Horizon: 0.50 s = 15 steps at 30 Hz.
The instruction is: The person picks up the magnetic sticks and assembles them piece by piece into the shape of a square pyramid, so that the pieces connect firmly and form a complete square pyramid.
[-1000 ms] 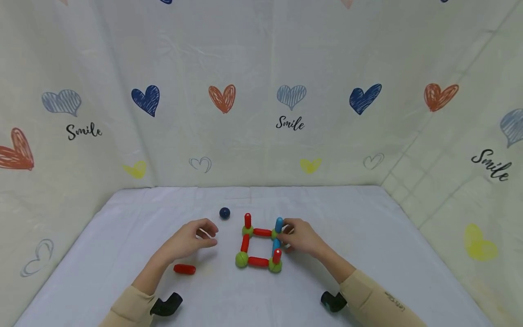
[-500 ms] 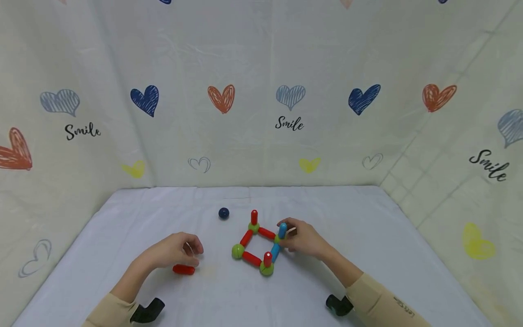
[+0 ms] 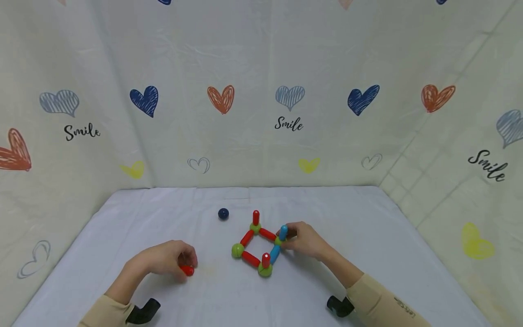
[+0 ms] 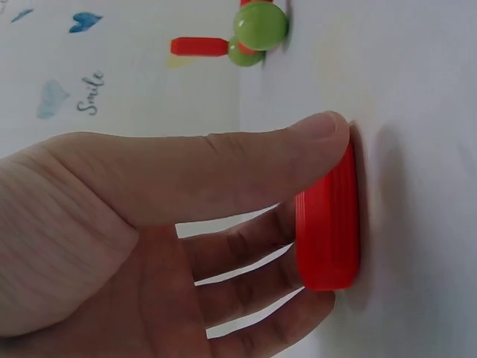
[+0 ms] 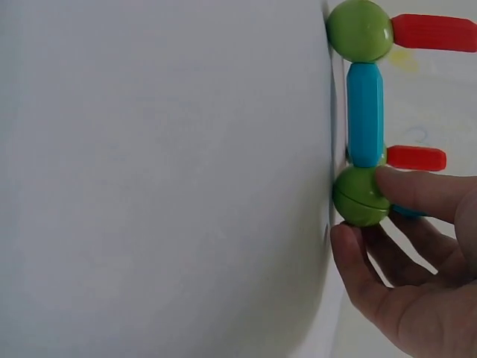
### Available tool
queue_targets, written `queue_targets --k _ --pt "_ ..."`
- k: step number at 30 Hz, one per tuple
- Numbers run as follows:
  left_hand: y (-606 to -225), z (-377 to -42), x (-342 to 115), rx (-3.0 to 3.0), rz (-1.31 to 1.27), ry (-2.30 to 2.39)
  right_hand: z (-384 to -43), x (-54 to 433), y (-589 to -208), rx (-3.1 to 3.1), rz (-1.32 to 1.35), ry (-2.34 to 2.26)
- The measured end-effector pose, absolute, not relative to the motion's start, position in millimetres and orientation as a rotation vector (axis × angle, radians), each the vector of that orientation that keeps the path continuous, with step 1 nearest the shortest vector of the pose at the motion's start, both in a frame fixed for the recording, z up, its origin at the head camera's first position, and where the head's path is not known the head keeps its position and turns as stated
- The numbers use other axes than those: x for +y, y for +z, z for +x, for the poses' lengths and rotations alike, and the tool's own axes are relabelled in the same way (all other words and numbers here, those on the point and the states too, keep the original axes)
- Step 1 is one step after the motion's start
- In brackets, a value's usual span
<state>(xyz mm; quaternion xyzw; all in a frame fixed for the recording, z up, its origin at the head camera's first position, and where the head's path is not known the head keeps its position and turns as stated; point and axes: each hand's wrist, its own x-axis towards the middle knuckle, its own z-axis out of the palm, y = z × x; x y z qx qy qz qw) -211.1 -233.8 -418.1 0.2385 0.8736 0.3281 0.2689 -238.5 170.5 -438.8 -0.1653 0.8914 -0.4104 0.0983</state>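
Observation:
My left hand point(image 3: 170, 260) pinches a loose red rod point(image 4: 326, 231) between thumb and fingers, low at the table on the left. In the head view the hand covers part of that rod. A square of red and blue rods joined by green balls lies in the middle, turned cornerwise. My right hand point(image 3: 304, 240) grips the right corner's green ball point(image 5: 361, 198) with thumb and fingertips. From this ball rises an upright blue rod point(image 3: 283, 232). Upright red rods stand on the far ball point(image 3: 255, 228) and the near ball point(image 3: 265, 270). The left ball point(image 3: 237, 250) carries no upright.
A dark blue ball point(image 3: 223, 214) sits alone behind the square, on the white-covered table point(image 3: 335, 209). A curtain with printed hearts point(image 3: 245, 145) hangs at the back. Black devices are worn at both wrists, the left one point(image 3: 144, 311) close to the table.
My left hand has moved down and left and taken hold of the loose red rod. The square has turned cornerwise, with my right hand at its blue-rod corner.

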Motion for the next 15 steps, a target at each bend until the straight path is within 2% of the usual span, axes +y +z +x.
queue_targets --k 15 --pt "-424 -211 -235 2.392 0.648 0.83 -227 175 -440 2.584 -0.486 -1.247"
